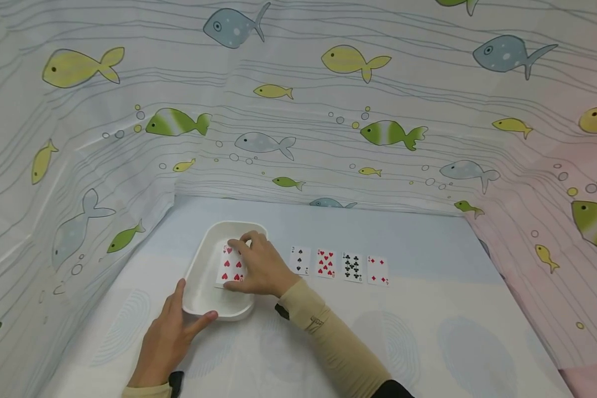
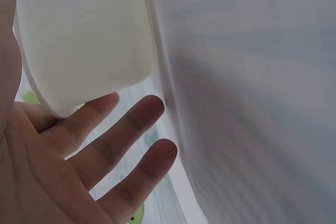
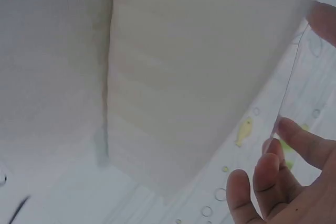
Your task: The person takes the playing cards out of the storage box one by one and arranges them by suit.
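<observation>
My right hand [image 1: 261, 265] pinches a playing card [image 1: 226, 271] of hearts by its opposite edges, over the white tray [image 1: 194, 301]. In the right wrist view the card [image 3: 290, 85] shows edge-on between thumb and fingertips, above the pale tray wall [image 3: 178, 87]. At the tray's near left corner is my left hand [image 1: 166, 334], its thumb on the near rim and its fingers along the left side. From the left wrist, that hand [image 2: 79, 156] has straight, spread fingers beside the tray's outer wall [image 2: 84, 35].
To the right of the tray lies a face-up row of playing cards: a spade card [image 1: 300, 260], a heart card [image 1: 325, 263], a club card [image 1: 352, 267] and a diamond card [image 1: 378, 271]. A fish-printed curtain [image 1: 308, 116] surrounds the pale table [image 1: 428, 298].
</observation>
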{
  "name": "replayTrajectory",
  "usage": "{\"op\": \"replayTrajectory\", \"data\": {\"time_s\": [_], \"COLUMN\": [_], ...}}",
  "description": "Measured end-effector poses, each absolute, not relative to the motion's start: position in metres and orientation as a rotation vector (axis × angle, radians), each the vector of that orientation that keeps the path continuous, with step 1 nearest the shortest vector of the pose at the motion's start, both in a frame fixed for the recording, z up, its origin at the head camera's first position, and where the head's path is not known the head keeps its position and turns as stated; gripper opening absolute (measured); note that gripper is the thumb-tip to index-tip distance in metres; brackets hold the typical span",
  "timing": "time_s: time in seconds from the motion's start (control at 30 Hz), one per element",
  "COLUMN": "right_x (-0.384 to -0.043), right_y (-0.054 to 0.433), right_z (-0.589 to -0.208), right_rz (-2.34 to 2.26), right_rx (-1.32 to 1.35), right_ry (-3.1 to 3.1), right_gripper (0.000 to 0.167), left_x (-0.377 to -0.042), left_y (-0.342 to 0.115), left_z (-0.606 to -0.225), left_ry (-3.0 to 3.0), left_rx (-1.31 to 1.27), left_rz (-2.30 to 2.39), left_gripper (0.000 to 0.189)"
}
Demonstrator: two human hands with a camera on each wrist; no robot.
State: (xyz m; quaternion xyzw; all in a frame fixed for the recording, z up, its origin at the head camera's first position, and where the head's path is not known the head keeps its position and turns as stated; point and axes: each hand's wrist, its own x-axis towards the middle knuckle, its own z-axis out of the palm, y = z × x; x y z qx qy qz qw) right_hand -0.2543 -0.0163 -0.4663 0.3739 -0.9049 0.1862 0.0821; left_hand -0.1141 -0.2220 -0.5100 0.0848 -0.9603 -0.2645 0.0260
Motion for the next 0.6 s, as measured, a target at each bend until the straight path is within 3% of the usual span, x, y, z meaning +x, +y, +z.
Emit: {"op": "replayTrajectory", "data": {"time_s": [0.6], "right_x": [-0.225], "right_y": [0.058], "right_z": [-0.455], "right_rz": [0.526], "right_rx": [1.137], "right_ry": [-2.712], "right_gripper": [0.090], "left_x": [-0.112], "left_y": [-0.224], "left_z": [-0.511], "left_ry": [-2.935], "left_rx": [0.265], "left_rz": [-0.820], "left_gripper": [0.120]}}
